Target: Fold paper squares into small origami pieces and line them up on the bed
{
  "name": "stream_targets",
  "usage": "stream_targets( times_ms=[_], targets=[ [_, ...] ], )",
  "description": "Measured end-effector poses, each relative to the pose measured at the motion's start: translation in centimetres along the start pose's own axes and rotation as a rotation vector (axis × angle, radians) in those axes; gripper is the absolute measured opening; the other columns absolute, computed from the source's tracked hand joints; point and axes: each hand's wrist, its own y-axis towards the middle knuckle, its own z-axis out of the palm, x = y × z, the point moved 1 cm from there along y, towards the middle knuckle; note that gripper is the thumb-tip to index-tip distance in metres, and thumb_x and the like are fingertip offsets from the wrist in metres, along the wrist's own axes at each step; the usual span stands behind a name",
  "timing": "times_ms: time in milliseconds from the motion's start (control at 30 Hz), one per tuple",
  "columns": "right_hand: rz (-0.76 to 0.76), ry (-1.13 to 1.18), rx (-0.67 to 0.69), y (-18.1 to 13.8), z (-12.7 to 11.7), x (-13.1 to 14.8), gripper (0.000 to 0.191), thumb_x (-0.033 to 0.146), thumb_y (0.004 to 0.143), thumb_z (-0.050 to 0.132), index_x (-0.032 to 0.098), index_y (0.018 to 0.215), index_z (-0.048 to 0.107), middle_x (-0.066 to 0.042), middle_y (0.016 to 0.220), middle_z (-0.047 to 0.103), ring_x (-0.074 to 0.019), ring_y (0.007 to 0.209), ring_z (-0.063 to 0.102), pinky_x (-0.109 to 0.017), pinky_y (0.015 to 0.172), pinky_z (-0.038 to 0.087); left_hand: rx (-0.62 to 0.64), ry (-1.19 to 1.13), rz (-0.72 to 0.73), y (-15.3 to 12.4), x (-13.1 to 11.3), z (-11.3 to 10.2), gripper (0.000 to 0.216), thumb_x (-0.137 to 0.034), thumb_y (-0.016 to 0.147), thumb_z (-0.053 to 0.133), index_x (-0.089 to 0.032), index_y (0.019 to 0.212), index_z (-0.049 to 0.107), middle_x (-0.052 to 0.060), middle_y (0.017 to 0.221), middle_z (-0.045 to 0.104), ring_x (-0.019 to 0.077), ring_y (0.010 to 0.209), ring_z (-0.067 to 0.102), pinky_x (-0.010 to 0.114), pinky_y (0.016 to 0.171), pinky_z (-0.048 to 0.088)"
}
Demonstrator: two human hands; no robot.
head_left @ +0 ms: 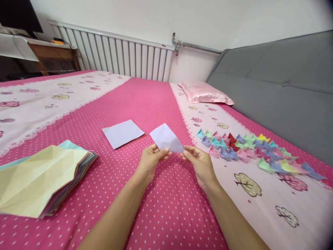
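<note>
A square of pale lilac paper with crease lines across it is held up between my two hands, above the pink bedspread. My left hand pinches its lower left edge, thumb on top. At the right corner, the thumb and fingers of my right hand close on the same paper. Just left of it lies a small stack of lilac paper sheets on the bed. Rows of small folded paper boats in several colours stand to the right of my right hand.
A thick stack of larger creased papers, pale yellow on top, lies at the left. Farther back are a pink pillow, a grey headboard, a white radiator and a desk with a monitor.
</note>
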Motion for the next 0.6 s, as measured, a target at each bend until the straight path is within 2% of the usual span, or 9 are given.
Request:
stream_targets(
  times_ms=[200, 333, 467, 533, 600],
  targets=[
    [-0.036, -0.08, 0.016, 0.0, 0.0, 0.0, 0.032, 0.03, 0.064, 0.069, 0.015, 0.092, 0.063, -0.005, 0.085, 0.067, -0.015, 0.073, 0.064, -0.031, 0.073, 0.049, -0.064, -0.045, 0.055, 0.1, -0.1, -0.1, 0.024, -0.02, 0.058, 0.073, -0.012, 0.08, 0.068, 0.004, 0.073, 0.068, 0.0086, 0.063, 0.059, 0.02, 0.065, 0.045],
    [-0.165, -0.263, -0.023, 0.0, -0.1, 0.1, 0.039, 0.03, 0.065, 0.067, 0.018, 0.101, 0.059, -0.007, 0.104, 0.06, -0.0123, 0.071, 0.059, -0.029, 0.071, 0.049, -0.186, 0.146, 0.155, -0.1, -0.4, -0.2, 0.019, -0.023, 0.059, 0.071, -0.011, 0.074, 0.069, -0.001, 0.055, 0.061, 0.0066, 0.05, 0.051, 0.019, 0.055, 0.04],
    [-0.264, -0.324, -0.006, -0.6, 0.1, 0.7, 0.053, 0.03, 0.068, 0.065, 0.021, 0.117, 0.049, -0.001, 0.082, 0.059, -0.0085, 0.055, 0.052, -0.024, 0.055, 0.046, -0.226, 0.36, 0.209, -0.2, -0.2, -0.1, 0.022, -0.031, 0.064, 0.066, -0.012, 0.074, 0.069, -0.002, 0.044, 0.055, 0.0098, 0.043, 0.05, 0.021, 0.047, 0.036],
    [-0.263, -0.278, 0.066, -1.1, 0.4, 1.1, 0.061, 0.03, 0.071, 0.063, 0.023, 0.127, 0.039, 0.002, 0.072, 0.058, -0.0094, 0.052, 0.053, -0.024, 0.053, 0.046, -0.222, 0.432, 0.228, -0.2, 0.1, -0.1, 0.025, -0.034, 0.066, 0.063, -0.013, 0.076, 0.069, 0.001, 0.051, 0.062, 0.0134, 0.049, 0.057, 0.022, 0.049, 0.039],
    [-0.25, -0.242, 0.133, -1.6, 0.8, 1.5, 0.07, 0.03, 0.073, 0.062, 0.025, 0.134, 0.027, 0.002, 0.07, 0.06, -0.0115, 0.053, 0.057, -0.026, 0.055, 0.049, -0.211, 0.469, 0.251, -0.2, 0.3, -0.1, 0.026, -0.035, 0.068, 0.062, -0.013, 0.08, 0.07, 0.004, 0.062, 0.067, 0.0163, 0.058, 0.062, 0.024, 0.053, 0.042]
  ],
)
